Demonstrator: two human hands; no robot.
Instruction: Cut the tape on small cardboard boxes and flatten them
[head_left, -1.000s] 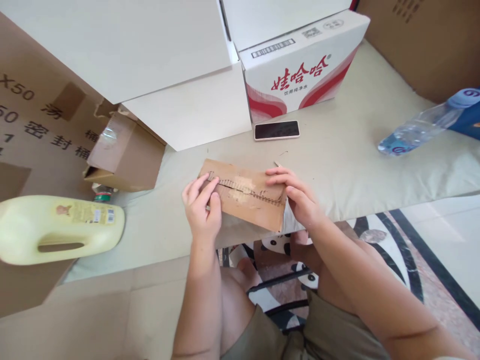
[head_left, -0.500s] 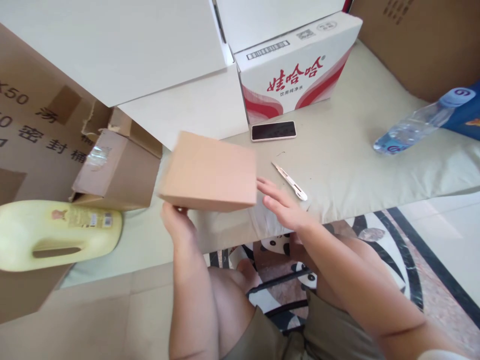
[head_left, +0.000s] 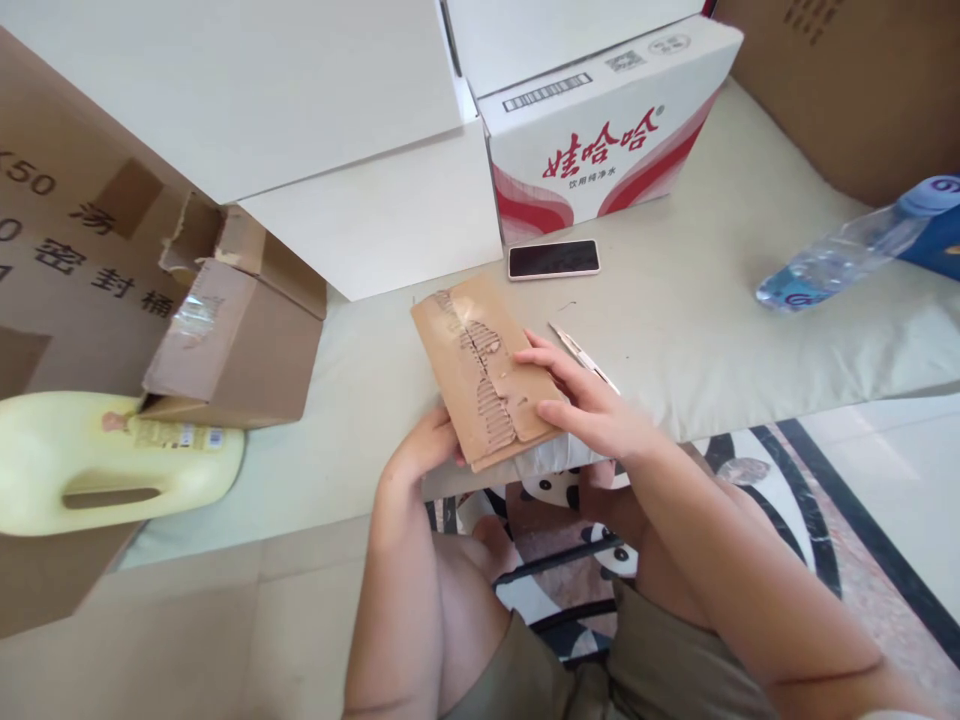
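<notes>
A small brown cardboard box (head_left: 465,345) is held over the front part of the cloth-covered surface. Its upward face has a torn seam with bare corrugations running along it. My left hand (head_left: 424,440) is closed on the box's lower left side, and the fingers underneath are mostly hidden. On the right, my right hand (head_left: 577,395) grips the box's edge, fingers over the torn face and thumb near the close corner. A white utility knife (head_left: 581,355) lies just beyond my right hand, partly covered by it. Behind the box lies a phone (head_left: 553,260), dark screen up.
White cartons (head_left: 375,215) and a red-and-white water carton (head_left: 607,160) stand along the back. At left are an opened cardboard box (head_left: 262,345) and a yellow jug (head_left: 150,470). A clear plastic bottle (head_left: 840,255) lies at right. The surface's front edge is above my knees.
The box has turned over in my hands, from a plain face to the torn, seamed face. It has come lower and to the right. My right hand now reaches onto its face.
</notes>
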